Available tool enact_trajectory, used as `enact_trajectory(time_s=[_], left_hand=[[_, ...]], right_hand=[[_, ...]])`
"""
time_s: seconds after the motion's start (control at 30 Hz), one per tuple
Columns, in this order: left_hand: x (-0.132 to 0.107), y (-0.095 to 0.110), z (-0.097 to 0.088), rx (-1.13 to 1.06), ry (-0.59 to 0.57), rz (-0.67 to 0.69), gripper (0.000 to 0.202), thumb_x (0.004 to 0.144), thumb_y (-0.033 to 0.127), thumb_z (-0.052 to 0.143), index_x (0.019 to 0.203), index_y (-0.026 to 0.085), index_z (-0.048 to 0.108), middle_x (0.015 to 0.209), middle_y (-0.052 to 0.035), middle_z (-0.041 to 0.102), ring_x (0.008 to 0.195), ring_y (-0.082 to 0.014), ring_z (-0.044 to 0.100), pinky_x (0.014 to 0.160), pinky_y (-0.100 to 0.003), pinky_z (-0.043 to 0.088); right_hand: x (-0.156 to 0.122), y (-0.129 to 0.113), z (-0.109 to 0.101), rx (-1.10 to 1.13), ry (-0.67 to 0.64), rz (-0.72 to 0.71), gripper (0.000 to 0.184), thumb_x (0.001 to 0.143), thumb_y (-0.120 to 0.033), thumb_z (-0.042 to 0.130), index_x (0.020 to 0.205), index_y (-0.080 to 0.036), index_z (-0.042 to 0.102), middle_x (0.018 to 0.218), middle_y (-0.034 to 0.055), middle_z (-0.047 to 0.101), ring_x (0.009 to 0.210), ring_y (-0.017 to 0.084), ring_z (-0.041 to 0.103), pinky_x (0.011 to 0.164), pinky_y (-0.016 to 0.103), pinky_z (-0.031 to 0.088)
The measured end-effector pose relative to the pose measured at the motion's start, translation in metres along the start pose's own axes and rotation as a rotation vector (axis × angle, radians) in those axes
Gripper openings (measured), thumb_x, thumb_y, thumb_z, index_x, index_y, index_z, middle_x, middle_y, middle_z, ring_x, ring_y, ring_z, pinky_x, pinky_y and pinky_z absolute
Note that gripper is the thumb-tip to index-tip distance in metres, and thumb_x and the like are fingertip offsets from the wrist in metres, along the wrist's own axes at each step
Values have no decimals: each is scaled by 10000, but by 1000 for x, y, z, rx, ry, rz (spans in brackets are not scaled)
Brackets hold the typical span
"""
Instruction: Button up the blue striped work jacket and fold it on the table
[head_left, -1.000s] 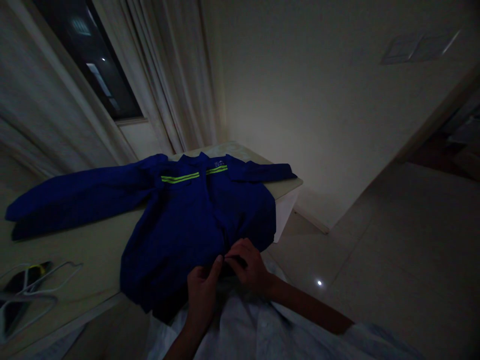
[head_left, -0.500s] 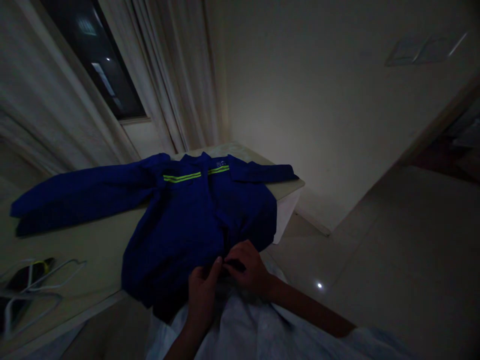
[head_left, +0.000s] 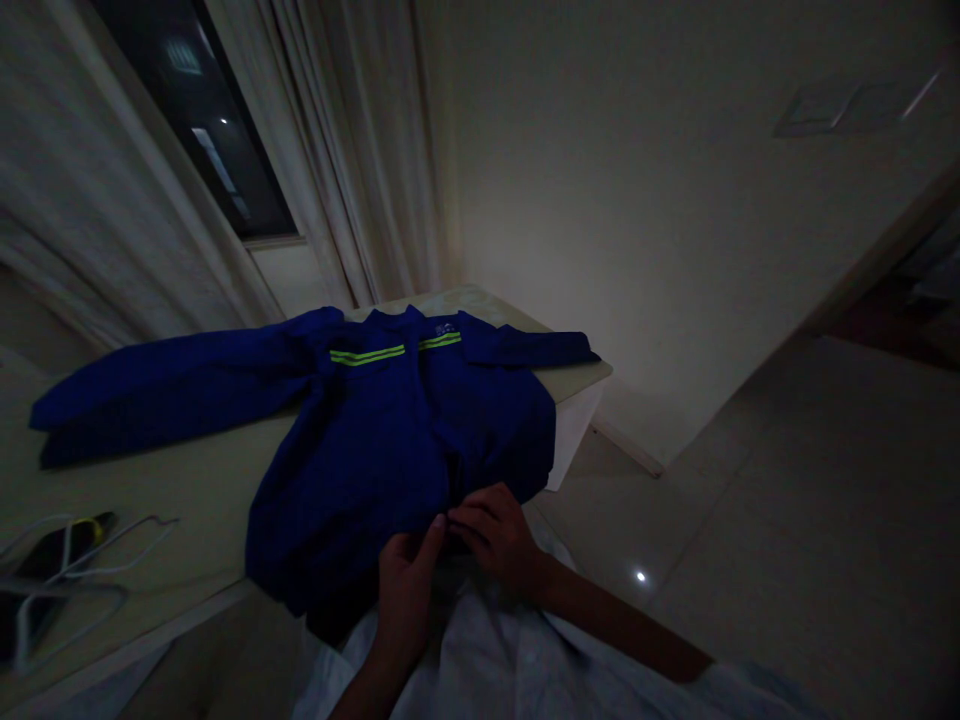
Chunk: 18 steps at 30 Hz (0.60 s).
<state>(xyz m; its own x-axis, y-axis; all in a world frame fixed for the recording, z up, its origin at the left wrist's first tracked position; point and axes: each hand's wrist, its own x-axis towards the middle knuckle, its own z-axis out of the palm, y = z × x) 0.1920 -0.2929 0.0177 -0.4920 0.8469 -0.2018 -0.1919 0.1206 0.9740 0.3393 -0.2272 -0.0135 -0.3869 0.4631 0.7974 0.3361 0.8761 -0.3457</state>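
A dark blue long-sleeved jacket with yellow-green stripes across the chest lies front up, its collar at the far side and its lower part hanging over the near table edge. My left hand pinches the bottom hem near the front opening. Close against it, my right hand has its fingers bent onto the same spot of the hem. The fingertips of both hands meet there. What small part of the jacket lies between them is too dark to make out.
The pale table carries white hangers and a dark object with a yellow part at the left. Curtains and a window stand behind. A wall rises at the right, with tiled floor below.
The fingers of my right hand have shifted and lie closer together at the hem. My left hand keeps its pinch. The view has moved slightly.
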Motion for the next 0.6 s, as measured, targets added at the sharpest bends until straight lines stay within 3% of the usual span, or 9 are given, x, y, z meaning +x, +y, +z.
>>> enact_trajectory(time_s=[0.17,0.33,0.6], left_hand=[[3,-6,-3,29,-59,-13,597,600,689,875,681,108,764,692,-101,747,648,-204,656,609,-287,530],[4,-5,-4,27,-46,-22,590,579,677,890,718,113,785,755,-114,779,711,-247,702,666,-321,564],[3,-6,-4,5,-82,-3,558,616,650,883,745,116,788,765,-113,784,703,-238,700,677,-324,569]], right_hand=[[5,2,-4,-29,-6,-82,169,1018,-261,663,1183,-225,679,995,56,753,868,186,679,795,384,479],[8,1,-4,-72,4,-124,150,1038,-215,621,1180,-219,666,969,46,755,818,174,667,760,371,451],[5,-2,-3,28,15,-17,149,1040,-206,606,1169,-227,678,971,45,736,861,184,656,791,375,490]])
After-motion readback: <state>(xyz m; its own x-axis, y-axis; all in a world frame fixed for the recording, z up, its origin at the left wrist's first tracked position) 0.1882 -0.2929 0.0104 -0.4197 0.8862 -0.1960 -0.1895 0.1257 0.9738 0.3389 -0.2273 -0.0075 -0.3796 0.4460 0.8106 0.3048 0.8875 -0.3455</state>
